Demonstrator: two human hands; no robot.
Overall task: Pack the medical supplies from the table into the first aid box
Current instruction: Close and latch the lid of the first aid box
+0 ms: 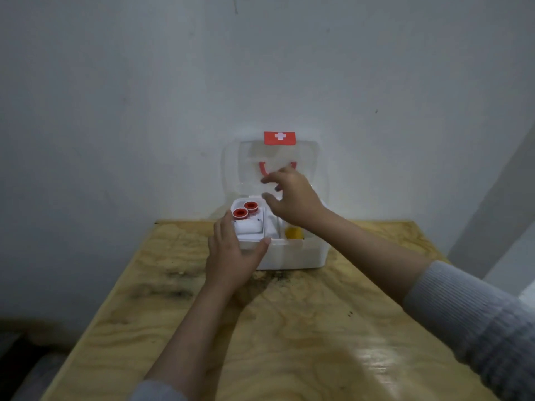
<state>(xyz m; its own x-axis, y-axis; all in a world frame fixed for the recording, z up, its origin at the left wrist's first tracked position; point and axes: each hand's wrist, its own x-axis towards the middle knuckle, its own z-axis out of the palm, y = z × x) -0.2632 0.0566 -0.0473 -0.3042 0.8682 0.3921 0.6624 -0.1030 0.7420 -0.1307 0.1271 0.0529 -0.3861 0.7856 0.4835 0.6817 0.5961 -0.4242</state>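
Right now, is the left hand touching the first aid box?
Touching. The head view shows the left hand on the first aid box at its front left corner, thumb lying on the front rim.

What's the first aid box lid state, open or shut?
Open. The clear lid stands upright behind the first aid box, and the red-cored tape rolls inside show uncovered.
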